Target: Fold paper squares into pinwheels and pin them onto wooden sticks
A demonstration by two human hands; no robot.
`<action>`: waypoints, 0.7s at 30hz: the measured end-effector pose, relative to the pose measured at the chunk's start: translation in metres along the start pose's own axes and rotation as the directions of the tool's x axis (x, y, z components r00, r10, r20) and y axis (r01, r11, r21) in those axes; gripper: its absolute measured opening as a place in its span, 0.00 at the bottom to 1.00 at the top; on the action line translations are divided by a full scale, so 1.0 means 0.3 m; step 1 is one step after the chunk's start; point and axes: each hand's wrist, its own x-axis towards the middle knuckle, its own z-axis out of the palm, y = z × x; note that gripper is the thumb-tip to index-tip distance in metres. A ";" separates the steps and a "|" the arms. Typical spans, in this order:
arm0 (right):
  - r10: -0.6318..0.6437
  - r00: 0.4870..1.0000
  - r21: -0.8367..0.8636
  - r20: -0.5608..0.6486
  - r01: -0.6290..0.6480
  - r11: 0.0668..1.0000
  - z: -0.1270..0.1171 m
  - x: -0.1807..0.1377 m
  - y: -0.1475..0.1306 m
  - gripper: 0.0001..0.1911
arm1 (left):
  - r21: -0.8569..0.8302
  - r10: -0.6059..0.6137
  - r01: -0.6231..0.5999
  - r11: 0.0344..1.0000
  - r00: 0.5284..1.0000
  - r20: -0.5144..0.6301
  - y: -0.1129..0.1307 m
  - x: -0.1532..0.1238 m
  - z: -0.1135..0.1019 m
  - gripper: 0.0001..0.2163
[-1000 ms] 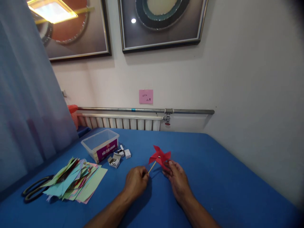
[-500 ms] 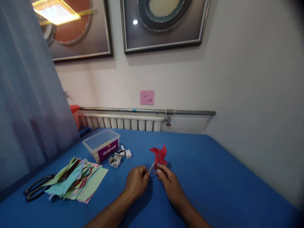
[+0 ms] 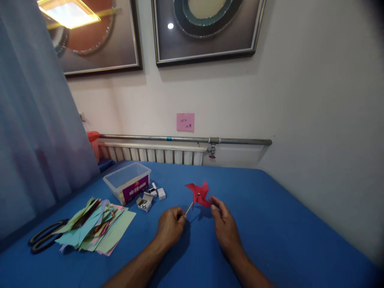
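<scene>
A red paper pinwheel (image 3: pixel 198 194) with a pin at its centre is held up over the blue table on a thin wooden stick (image 3: pixel 189 208). My left hand (image 3: pixel 171 226) pinches the lower end of that stick between thumb and fingers. Just right of the pinwheel is my right hand (image 3: pixel 224 224), its fingers apart and holding nothing. Its fingertips are at the tip of the right-hand blade; whether they touch it I cannot tell.
Left on the blue table (image 3: pixel 270 224) lie a heap of coloured paper (image 3: pixel 96 228), dark-handled scissors (image 3: pixel 45 238), a clear plastic box (image 3: pixel 127 182) with sticks, and small white boxes (image 3: pixel 145 201) of pins. A curtain (image 3: pixel 39 112) hangs at the left; a radiator (image 3: pixel 156 155) stands behind.
My right hand has moved right, away from the stick and the pinwheel's underside, and its fingers have opened. The pinwheel's blades have turned, and it has shifted slightly left.
</scene>
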 end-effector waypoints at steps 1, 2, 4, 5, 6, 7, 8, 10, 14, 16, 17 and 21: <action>-0.026 1.000 -0.031 0.014 0.026 0.999 0.005 -0.010 -0.004 0.24 | 0.000 -0.004 0.004 1.000 1.000 -0.009 0.000 0.000 -0.001 0.09; -0.050 0.998 -0.056 0.031 0.052 0.997 0.010 -0.020 -0.008 0.24 | 0.000 -0.008 0.008 1.000 1.000 -0.016 0.000 0.002 -0.002 0.09; -0.079 0.994 -0.079 0.072 0.084 0.993 0.020 -0.038 -0.015 0.23 | 0.000 -0.006 0.006 1.000 1.000 -0.019 -0.002 0.006 -0.005 0.09; -0.080 0.993 -0.079 0.091 0.087 0.993 0.024 -0.044 -0.018 0.23 | -0.001 -0.004 0.004 1.000 1.000 -0.018 -0.004 0.008 -0.007 0.09; -0.076 0.992 -0.076 0.105 0.084 0.994 0.026 -0.048 -0.021 0.23 | 0.000 -0.001 0.001 1.000 1.000 -0.017 -0.006 0.010 -0.008 0.08; -0.071 0.991 -0.072 0.114 0.079 0.994 0.026 -0.049 -0.023 0.23 | 0.002 0.000 0.000 1.000 1.000 -0.015 -0.008 0.011 -0.009 0.08; -0.070 0.991 -0.069 0.115 0.078 0.995 0.025 -0.048 -0.024 0.22 | 0.004 0.000 0.000 1.000 1.000 -0.014 -0.010 0.013 -0.010 0.08; -0.080 0.993 -0.066 0.089 0.086 0.994 0.019 -0.038 -0.024 0.21 | 0.009 -0.001 0.001 1.000 1.000 -0.008 -0.012 0.014 -0.010 0.09; -0.034 0.999 -0.036 0.021 0.034 0.999 0.004 -0.006 -0.010 0.22 | 0.002 0.018 -0.018 1.000 1.000 0.024 -0.015 0.014 -0.008 0.08; 0.026 0.999 0.008 0.022 -0.026 1.000 0.000 0.011 -0.001 0.23 | -0.006 0.030 -0.030 1.000 0.999 0.040 -0.015 0.013 -0.007 0.08; 0.051 0.999 0.035 0.018 -0.052 0.998 0.000 0.019 0.003 0.23 | -0.007 0.037 -0.036 0.999 0.998 0.045 -0.014 0.013 -0.007 0.08; 0.119 0.992 0.140 -0.045 -0.112 0.984 -0.002 0.040 0.009 0.20 | -0.003 0.049 -0.049 0.999 0.997 0.062 -0.009 0.008 -0.006 0.08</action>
